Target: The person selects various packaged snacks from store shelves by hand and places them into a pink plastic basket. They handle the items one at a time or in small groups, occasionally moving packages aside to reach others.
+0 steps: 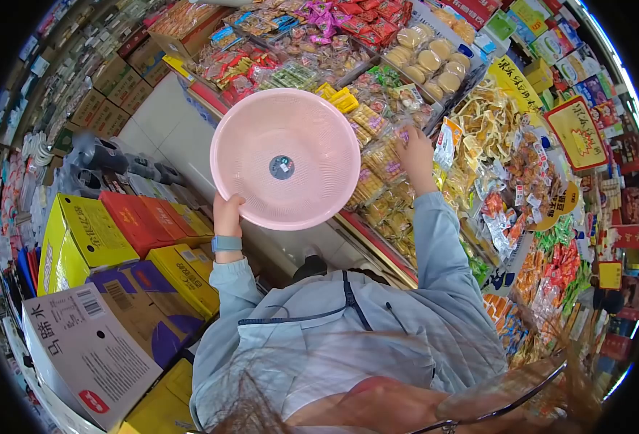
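My left hand (pixel 229 212) grips the rim of a pink plastic colander basket (pixel 250 137) at its lower left. Inside, the basket holds nothing except a round dark label (pixel 282 167) stuck to its bottom. On the right, my right hand (pixel 415 153) reaches into the snack display, its fingers bent onto a clear-wrapped biscuit packet (pixel 399 137) with a purple label. More biscuit packets (pixel 368 186) lie in rows beside and below that hand. Part of the packet is hidden under my fingers.
Stacked cartons, among them a white box (pixel 81 354) and a yellow box (pixel 81 231), stand at my left. Round pastries (pixel 435 58), dried snacks (pixel 489 123) and red-wrapped sweets (pixel 561 267) fill the display. A price sign (pixel 577 132) stands at right.
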Tool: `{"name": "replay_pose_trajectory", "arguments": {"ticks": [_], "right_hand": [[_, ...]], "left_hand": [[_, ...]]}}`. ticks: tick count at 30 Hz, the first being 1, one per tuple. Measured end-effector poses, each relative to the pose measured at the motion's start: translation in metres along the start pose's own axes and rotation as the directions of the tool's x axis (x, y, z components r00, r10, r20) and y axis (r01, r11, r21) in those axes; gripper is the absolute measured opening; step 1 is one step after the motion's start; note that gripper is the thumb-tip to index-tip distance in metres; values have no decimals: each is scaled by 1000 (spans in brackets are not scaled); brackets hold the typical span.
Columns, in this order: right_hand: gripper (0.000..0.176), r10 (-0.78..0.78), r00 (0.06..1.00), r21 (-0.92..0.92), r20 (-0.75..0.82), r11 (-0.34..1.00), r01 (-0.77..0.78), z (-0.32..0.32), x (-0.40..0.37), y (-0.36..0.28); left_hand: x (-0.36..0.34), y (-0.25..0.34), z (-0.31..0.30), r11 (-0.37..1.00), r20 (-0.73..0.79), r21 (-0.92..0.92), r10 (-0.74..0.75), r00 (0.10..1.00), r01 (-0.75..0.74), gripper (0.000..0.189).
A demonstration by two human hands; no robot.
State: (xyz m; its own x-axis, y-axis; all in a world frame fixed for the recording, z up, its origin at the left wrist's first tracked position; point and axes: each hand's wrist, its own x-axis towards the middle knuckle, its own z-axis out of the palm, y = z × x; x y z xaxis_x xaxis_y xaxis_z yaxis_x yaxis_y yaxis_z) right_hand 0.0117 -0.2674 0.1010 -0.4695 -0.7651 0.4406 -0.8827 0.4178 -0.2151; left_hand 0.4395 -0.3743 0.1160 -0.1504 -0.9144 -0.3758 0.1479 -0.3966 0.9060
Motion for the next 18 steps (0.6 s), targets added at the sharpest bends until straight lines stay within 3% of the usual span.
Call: {"name": "replay_pose_trajectory", "arguments": {"ticks": [3,5,7,10,13,14,16,18], "right_hand": [[36,-10,996,395,94,918,-28,-23,14,-59],[33,-104,987,503,121,864,29,-19,2,-113],[33,-391,920,447,15,826,343,0,-12,-150],[38,-455,756,233,471,891,391,20,-38,-176],[41,-374,672,208,640,925,317,27,-39,-177],[43,-406,723,228,559,914,336,29,-37,-175],[45,-442,807,257,391,895,365,17,-30,-171],[43,-363,921,334,142,893,300,-7,-15,-160]], "left_hand": [[0,7,5,997,61,60,-43,997,40,46],[4,6,5,993,65,94,-72,995,66,43],[2,9,8,996,42,51,-75,996,73,43],[-3,9,12,995,-1,61,-74,997,74,48],[11,-6,2,996,56,2,-87,995,87,50],[14,-8,-5,984,60,77,-164,985,160,52],[9,-3,-1,983,54,-45,-174,983,176,54],[11,-8,-3,980,81,-80,-175,981,181,55]]}}
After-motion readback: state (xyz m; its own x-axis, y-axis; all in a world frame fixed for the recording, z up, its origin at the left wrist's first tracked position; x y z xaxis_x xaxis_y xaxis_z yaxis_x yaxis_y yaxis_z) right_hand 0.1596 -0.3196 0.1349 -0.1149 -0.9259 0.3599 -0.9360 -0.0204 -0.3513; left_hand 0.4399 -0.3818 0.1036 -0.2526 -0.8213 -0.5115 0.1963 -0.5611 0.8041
